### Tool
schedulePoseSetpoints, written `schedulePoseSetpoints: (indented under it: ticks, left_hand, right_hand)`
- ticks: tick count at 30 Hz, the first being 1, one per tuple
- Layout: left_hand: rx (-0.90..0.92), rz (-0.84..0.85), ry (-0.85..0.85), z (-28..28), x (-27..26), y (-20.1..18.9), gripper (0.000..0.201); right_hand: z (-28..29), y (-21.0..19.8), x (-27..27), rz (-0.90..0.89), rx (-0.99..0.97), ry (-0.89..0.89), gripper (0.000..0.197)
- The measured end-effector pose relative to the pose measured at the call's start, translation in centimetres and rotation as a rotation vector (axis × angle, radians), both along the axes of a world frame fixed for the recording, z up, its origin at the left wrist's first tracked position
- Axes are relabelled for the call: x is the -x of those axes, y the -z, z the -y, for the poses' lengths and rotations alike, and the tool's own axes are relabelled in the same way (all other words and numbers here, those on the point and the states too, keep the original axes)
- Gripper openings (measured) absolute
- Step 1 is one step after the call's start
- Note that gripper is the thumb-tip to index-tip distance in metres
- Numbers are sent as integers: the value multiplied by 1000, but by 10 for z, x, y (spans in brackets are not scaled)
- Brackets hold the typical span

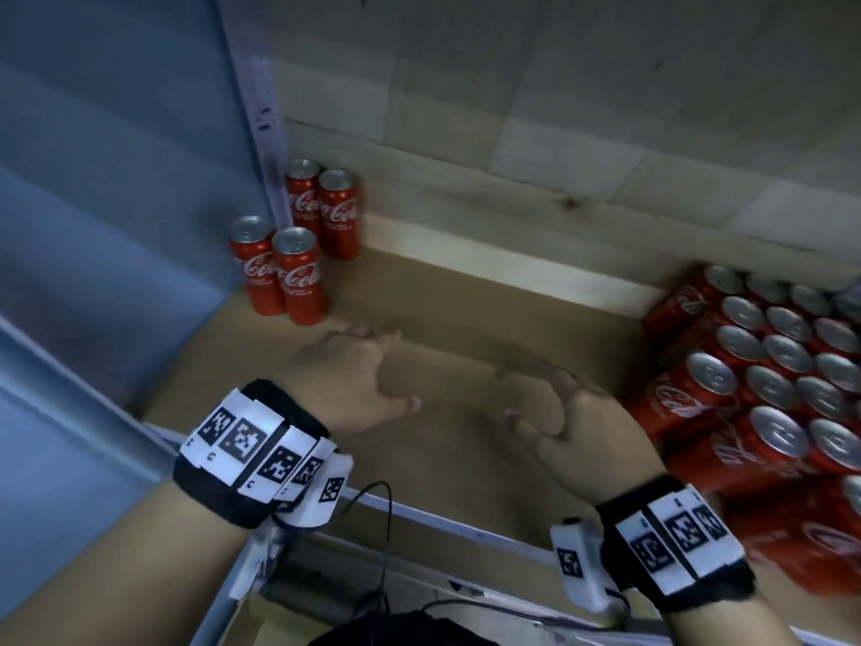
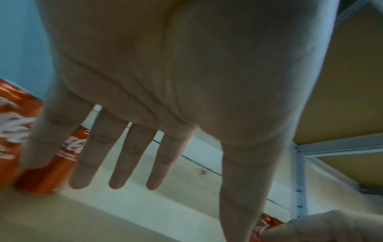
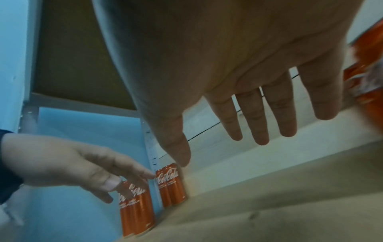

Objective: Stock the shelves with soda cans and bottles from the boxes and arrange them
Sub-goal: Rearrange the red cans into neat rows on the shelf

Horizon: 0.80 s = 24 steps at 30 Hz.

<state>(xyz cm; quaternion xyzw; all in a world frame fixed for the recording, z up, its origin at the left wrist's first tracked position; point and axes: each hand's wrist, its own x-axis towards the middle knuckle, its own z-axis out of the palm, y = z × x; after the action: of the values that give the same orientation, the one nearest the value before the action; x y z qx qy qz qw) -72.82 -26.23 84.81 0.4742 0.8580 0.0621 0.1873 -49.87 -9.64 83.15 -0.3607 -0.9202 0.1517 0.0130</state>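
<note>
Four slim red cans (image 1: 293,240) stand upright in the shelf's (image 1: 466,319) back-left corner, against the upright post (image 1: 270,132). The wrapped pack of cans (image 1: 768,389) crowds the shelf's right end. Between them lies bare board, where the left hand (image 1: 354,380) and right hand (image 1: 573,421) hover with fingers (image 2: 120,155) spread, holding nothing.

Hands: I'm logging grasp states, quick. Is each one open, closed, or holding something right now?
Left hand: open, fingers straight, holding nothing.
Right hand: open, fingers spread, holding nothing.
</note>
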Motion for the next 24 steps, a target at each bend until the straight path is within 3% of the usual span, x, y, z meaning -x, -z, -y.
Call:
schedulePoseSetpoints:
  ticks: [6,12,19,24]
  left_hand:
    - [-115,-9,118,-62,-81,-25,92]
    - [-209,37,234,-111,-153,-20,87]
    - [-248,14,229,-159,-204,7,82]
    - [-460,166,256,-174,-227,22,51]
  right_hand:
    - [-17,3,-91,-112,-5,184,86]
    - [-23,0,-169,-190,37,288,83]
    - [-25,6,-235,-457,-59,339,58]
    - [-32,17,-267,-668,-118,451,33]
